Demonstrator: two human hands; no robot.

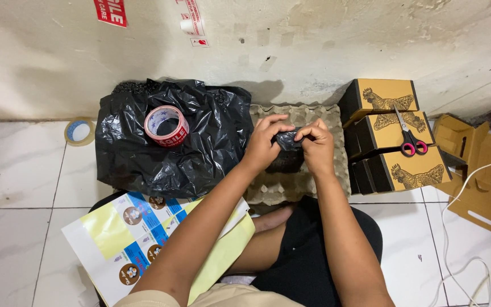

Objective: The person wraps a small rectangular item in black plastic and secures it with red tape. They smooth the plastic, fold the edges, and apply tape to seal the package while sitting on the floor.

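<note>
the left hand (265, 142) and the right hand (316, 145) meet above the grey egg tray (336, 170), both pinched shut on a small black plastic-wrapped bundle (288, 139) held between them; the fingertips of each hand close on its upper edge, the thumbs beneath, so the bundle hangs in the air just over the tray and not on it; a darker patch of the same black plastic seems to trail down from it toward the tray, though the hands hide how far it reaches; judged from how things lie, the wrapping of this piece looks part done, the plastic gathered round it but its top edge not yet closed or taped; the red and white roll of tape (166, 125) rests on the large black plastic bag (166, 148) to the left, apart from both hands; a second roll, blue-cored (79, 131), lies on the floor tiles near the wall; to the right stand three brown printed cartons (390, 133) in a stepped stack, with pink-handled scissors (409, 139) lying on the middle one; flat unfolded cardboard (478, 182) lies farther right beside a white cable (456, 227); sheets of round stickers (126, 227) rest by the person's left knee.
</note>
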